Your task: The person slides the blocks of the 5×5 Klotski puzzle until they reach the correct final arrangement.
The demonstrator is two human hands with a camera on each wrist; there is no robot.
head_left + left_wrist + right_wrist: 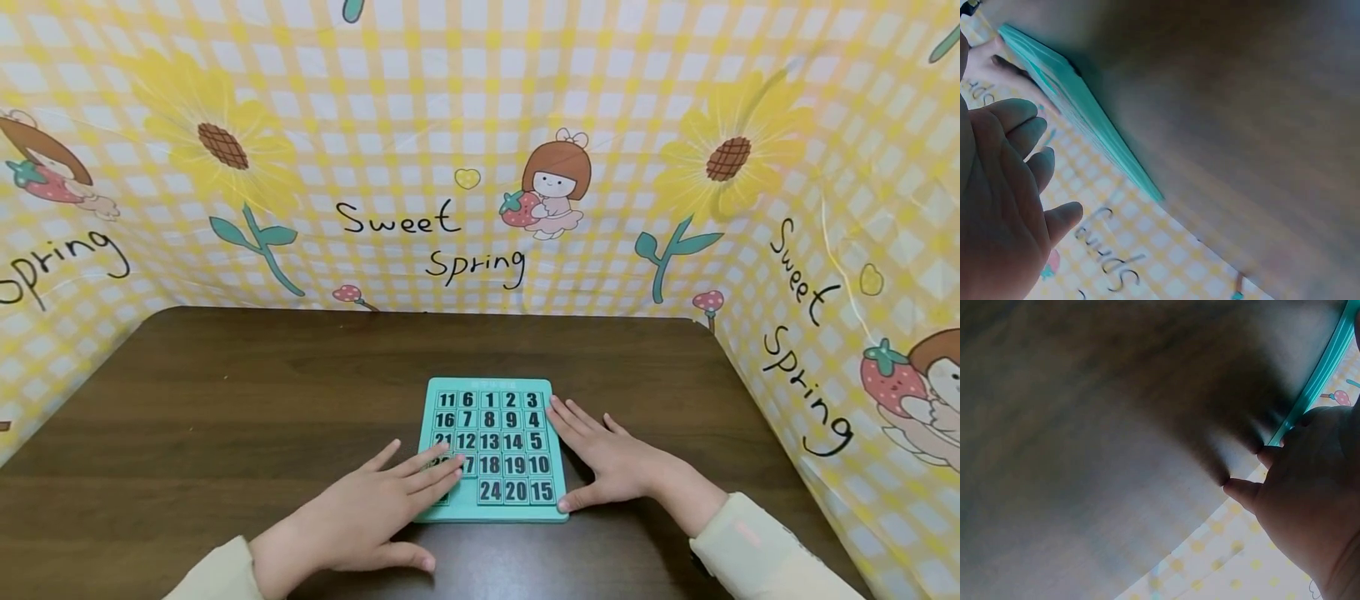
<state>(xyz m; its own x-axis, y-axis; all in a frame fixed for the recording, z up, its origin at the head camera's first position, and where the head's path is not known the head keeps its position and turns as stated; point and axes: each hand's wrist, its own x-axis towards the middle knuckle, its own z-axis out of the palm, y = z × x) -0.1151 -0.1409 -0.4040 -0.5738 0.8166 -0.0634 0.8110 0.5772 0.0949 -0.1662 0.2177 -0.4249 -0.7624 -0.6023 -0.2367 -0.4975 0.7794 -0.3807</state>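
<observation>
A turquoise number slide puzzle (495, 514) lies flat on the table, its black-numbered tiles facing up. A gap shows in the bottom row, left of the 24 tile (490, 492). My left hand (352, 517) reaches over the lower left part with fingers extended, covering some tiles there; its fingertips are over the 17 tile, and contact cannot be made out. Along the right rim, my right hand (618, 458) touches the board with straight fingers, the thumb by the lower right corner. Both wrist views show the puzzle's side edge (1094, 122) beside the hands.
The dark wood-grain table (262, 400) extends around the puzzle. Behind it and at both sides hangs a yellow-checked cloth (390, 125) printed with sunflowers, strawberries and lettering, meeting the table's far edge.
</observation>
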